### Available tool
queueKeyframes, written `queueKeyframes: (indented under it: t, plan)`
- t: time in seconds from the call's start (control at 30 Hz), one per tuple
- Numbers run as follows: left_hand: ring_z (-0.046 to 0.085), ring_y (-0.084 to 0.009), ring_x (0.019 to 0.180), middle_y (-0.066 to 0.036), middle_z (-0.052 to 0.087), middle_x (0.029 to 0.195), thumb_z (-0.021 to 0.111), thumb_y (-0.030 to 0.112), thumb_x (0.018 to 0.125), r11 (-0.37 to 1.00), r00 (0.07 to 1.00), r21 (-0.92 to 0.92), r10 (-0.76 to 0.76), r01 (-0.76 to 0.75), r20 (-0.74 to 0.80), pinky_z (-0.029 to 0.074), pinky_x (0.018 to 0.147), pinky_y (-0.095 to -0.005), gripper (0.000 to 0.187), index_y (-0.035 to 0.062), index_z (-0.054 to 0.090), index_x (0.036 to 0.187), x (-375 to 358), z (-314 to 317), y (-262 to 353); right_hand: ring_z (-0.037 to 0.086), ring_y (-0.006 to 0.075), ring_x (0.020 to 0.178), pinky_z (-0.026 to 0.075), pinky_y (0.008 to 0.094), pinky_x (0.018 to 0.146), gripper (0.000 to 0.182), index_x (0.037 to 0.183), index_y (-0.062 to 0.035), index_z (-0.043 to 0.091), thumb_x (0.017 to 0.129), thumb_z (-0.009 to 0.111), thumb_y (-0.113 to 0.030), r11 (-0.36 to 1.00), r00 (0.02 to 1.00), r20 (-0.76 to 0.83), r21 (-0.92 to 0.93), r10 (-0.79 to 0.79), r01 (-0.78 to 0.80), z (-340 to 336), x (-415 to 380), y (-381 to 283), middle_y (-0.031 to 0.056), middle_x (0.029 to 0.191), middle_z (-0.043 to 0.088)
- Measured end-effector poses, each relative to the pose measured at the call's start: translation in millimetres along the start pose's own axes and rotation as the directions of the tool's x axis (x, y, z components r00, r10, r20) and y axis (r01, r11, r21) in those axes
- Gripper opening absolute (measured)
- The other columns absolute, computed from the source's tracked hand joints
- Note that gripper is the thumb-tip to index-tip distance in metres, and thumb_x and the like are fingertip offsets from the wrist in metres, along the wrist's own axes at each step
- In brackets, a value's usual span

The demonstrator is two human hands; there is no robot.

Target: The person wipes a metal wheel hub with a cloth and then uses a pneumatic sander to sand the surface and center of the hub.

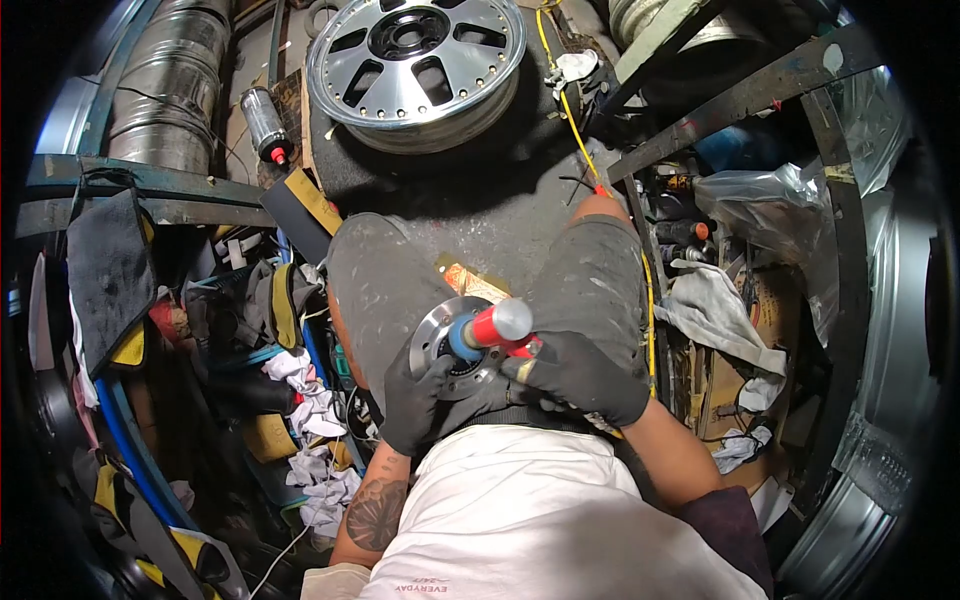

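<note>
My left hand (415, 402), in a dark glove, is closed on the rim of a round metal disc (432, 330) with holes, held over my lap. In my right hand (585, 378), also gloved, is a red power tool (489, 329) with a silver end and a blue ring. The tool's lower end is over the middle of the disc; whether they touch is hidden. An orange and gold piece (470, 283) lies just beyond the disc, between my knees.
A polished alloy wheel (415, 60) lies ahead on a dark mat. A yellow hose (572, 120) runs down the right side. Metal frames (740, 90) stand on both sides, with cloths (715, 315) and crumpled paper (322, 415). A clear cylinder (264, 122) stands at upper left.
</note>
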State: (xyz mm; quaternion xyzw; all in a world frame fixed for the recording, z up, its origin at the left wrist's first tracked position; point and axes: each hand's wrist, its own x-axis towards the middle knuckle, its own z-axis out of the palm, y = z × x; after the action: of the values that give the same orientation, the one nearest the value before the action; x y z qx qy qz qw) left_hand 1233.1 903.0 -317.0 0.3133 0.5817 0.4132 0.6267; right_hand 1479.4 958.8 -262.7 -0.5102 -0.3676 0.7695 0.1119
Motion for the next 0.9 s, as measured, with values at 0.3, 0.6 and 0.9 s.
queueKeyframes:
  t: [0.3,0.6,0.9]
  plan:
    - [0.066,-0.0185,0.112,-0.012,0.068,0.127,0.064,0.006,0.099,0.999,0.997,0.001,0.039,-0.040,0.065,0.054,0.097,-0.0328,0.047,-0.0050,0.053,0.143,-1,1,-1,0.059,0.0104,0.061,0.048,0.0307,0.059,0.028,0.097,0.0015,0.069,0.095,0.071,-0.026,0.978,0.992,0.074,-0.173,-0.102,0.114,3,3,-5,0.0048,0.069,0.064]
    - [0.066,-0.0170,0.112,-0.010,0.068,0.127,0.068,0.004,0.096,0.991,0.991,-0.057,-0.120,0.123,0.064,0.054,0.098,-0.0323,0.050,-0.0041,0.053,0.143,-1,6,9,0.064,0.0157,0.074,0.053,0.0357,0.071,0.031,0.116,-0.0010,0.070,0.095,0.070,-0.024,0.944,0.967,-0.009,-0.222,-0.253,0.245,-4,-5,-15,0.0113,0.086,0.072]
    - [0.066,-0.0164,0.109,-0.011,0.068,0.125,0.068,0.005,0.095,0.996,0.995,-0.009,-0.088,0.089,0.044,0.054,0.095,-0.0308,0.050,-0.0048,0.054,0.142,-9,-6,11,0.067,0.0193,0.073,0.052,0.0375,0.071,0.037,0.116,0.0019,0.069,0.091,0.074,-0.026,0.949,0.968,-0.124,-0.257,-0.218,0.181,-4,2,6,0.0166,0.083,0.071]
